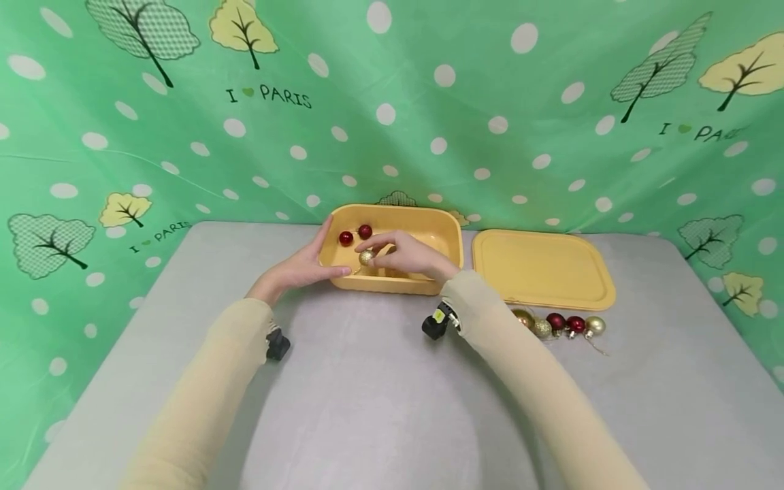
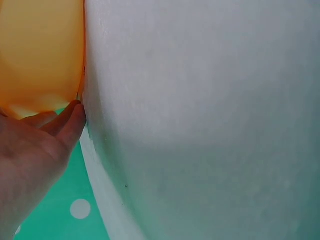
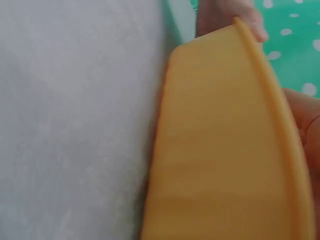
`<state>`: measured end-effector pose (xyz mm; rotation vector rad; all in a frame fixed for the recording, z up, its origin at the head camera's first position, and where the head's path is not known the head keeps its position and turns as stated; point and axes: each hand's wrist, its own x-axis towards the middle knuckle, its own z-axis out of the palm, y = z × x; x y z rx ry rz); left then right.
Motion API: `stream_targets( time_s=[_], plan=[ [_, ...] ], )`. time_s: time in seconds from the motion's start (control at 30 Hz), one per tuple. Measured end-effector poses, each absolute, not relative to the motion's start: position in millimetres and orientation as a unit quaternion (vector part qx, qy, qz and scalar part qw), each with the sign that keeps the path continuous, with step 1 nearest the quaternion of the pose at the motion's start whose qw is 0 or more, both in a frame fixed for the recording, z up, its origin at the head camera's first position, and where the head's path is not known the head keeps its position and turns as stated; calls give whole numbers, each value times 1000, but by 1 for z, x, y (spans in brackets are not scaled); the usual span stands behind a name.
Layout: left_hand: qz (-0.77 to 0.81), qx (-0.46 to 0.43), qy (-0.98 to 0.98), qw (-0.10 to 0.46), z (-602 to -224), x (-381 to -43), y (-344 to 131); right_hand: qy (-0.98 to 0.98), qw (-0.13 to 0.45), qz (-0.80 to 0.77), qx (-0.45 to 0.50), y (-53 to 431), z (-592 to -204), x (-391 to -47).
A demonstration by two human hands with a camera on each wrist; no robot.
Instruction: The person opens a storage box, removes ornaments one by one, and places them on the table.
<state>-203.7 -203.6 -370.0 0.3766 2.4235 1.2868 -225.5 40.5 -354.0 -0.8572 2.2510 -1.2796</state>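
The right hand point(image 1: 409, 253) is inside the yellow tub point(image 1: 450, 235), and its fingers point(image 1: 381, 248) pinch a small gold glitter ball point(image 1: 366, 257) just above the tub's floor. The left hand point(image 1: 304, 267) has its fingers point(image 1: 323, 236) straight and loose, pressed flat on the tub's left wall, holding nothing. The tub sits near the back edge of the grey tabletop point(image 1: 367, 395) with two red balls point(image 1: 356, 235) in its back left part, its flat yellow lid point(image 1: 542, 269) lies just to the right, and a row of gold and red balls point(image 1: 559, 324) rests in front of the lid.
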Motion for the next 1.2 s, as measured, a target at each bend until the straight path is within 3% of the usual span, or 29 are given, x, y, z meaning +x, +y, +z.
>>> stream_targets(
  time_s=[0.6, 1.2],
  plan=[
    [448, 138, 865, 183, -372, -204, -205, 766, 177, -526, -324, 84, -338, -198],
    [452, 138, 861, 188, -372, -205, -205, 761, 135, -582, -254, 145, -330, -149]
  ],
)
